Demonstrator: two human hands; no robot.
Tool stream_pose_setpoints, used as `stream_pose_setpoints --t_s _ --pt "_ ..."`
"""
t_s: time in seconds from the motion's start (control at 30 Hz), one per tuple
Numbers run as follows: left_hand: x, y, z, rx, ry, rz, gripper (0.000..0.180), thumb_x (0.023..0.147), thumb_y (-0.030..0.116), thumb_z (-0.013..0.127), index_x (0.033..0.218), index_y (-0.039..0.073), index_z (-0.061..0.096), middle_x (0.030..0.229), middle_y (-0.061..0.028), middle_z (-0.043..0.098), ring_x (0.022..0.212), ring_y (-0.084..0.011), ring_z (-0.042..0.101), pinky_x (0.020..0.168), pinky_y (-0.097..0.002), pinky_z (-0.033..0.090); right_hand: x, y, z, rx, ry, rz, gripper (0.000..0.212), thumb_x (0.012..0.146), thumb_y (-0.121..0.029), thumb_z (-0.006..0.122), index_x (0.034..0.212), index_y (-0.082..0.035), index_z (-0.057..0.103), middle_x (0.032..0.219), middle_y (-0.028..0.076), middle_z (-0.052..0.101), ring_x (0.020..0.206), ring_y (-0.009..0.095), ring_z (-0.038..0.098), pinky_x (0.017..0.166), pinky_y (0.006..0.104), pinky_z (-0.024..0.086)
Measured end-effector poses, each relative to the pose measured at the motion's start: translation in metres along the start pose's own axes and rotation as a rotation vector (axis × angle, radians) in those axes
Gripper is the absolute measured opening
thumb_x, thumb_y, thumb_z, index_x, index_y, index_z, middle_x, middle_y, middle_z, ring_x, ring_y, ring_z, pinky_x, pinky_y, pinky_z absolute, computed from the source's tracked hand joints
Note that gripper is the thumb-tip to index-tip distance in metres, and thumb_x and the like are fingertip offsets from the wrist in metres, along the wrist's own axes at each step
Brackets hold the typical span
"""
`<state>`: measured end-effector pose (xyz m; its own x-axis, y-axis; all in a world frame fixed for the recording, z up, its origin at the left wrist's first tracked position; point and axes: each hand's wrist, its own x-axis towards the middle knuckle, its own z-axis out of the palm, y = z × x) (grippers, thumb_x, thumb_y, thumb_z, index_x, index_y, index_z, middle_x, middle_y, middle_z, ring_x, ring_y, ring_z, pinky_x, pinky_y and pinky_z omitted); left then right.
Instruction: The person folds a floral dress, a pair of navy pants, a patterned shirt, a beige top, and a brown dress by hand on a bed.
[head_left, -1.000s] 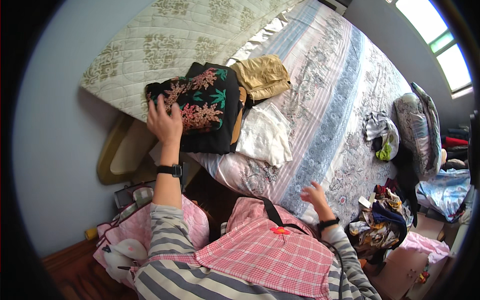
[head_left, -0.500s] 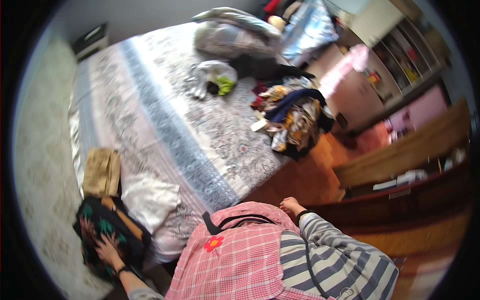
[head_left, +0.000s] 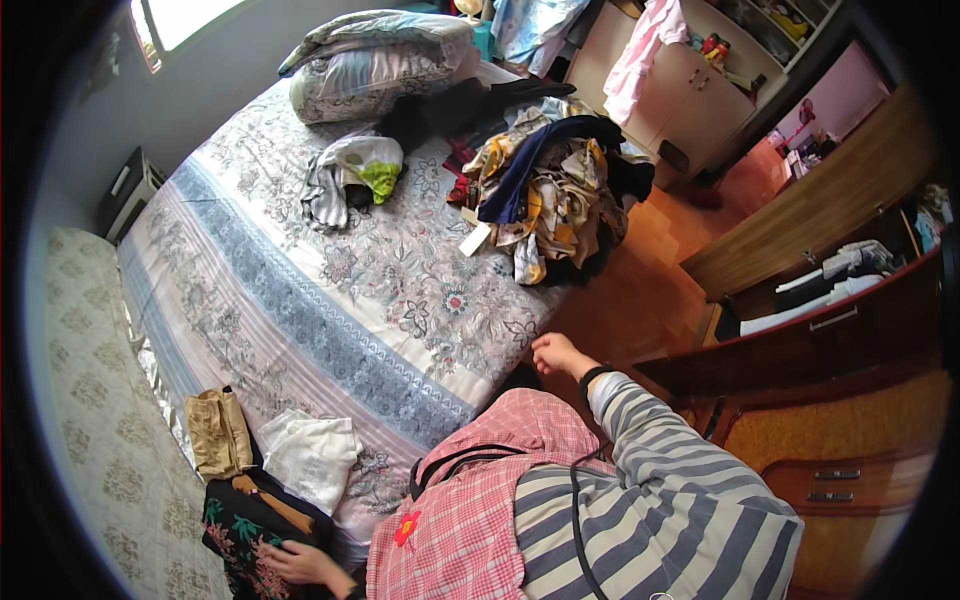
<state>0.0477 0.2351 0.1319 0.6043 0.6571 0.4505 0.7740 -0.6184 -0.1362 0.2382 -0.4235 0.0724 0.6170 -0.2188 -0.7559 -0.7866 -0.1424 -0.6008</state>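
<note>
We look down on a black floral garment (head_left: 232, 548) lying between seven and eight o'clock in the head view, folded into a stack with plain black cloth and a brown strip of fabric (head_left: 277, 506) at its one o'clock side. Our left hand (head_left: 297, 563) rests on the print from the four o'clock side, fingers laid flat and slightly apart, clamped on nothing that we can see. Our right hand (head_left: 556, 353) hangs near the bed's (head_left: 400, 300) corner, just off centre toward four o'clock, its fingers loosely curled and nothing visible in them; we cannot tell whether the tips meet.

We judge the black garment soft and limp, light by the layer but with some weight as a stack, and in no way fragile. Its layers may slide over one another, so a pinch at the top alone would likely peel off one sheet. We would favour both palms slid under opposite edges, at three and nine o'clock, with thumbs on top. The folded tan garment (head_left: 217, 432) just beyond, toward twelve, looks crisper; the white garment (head_left: 312, 455) at one o'clock looks thin and loosely laid.
</note>
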Motion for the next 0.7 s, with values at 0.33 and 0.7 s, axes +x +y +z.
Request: stream_pose_setpoints --t_s 0.33,0.7 --pt "-0.198 0.212 -0.038 -0.622 -0.731 -0.038 0.062 0.079 0.018 0.062 0.137 0.009 0.043 0.137 -0.0241 0.038 0.095 -0.0297 0.056 0.079 -0.0372 0.048 0.195 -0.253 -0.108 0.437 0.235 -0.642 0.043 0.084 -0.012 0.063 0.121 0.002 0.047 0.08 0.008 0.061 0.056 0.015 0.059 0.046 0.0278 0.05" --pt "-0.217 0.305 -0.138 -0.679 -1.026 -0.17 0.038 0.08 0.014 0.065 0.116 0.001 0.061 0.097 -0.0163 0.065 0.074 -0.0186 0.063 0.07 -0.0295 0.051 0.281 -0.369 -0.149 0.615 0.49 -0.441 0.03 0.08 -0.026 0.065 0.08 0.002 0.055 0.064 0.007 0.056 0.043 0.015 0.051 0.036 0.0306 0.039"
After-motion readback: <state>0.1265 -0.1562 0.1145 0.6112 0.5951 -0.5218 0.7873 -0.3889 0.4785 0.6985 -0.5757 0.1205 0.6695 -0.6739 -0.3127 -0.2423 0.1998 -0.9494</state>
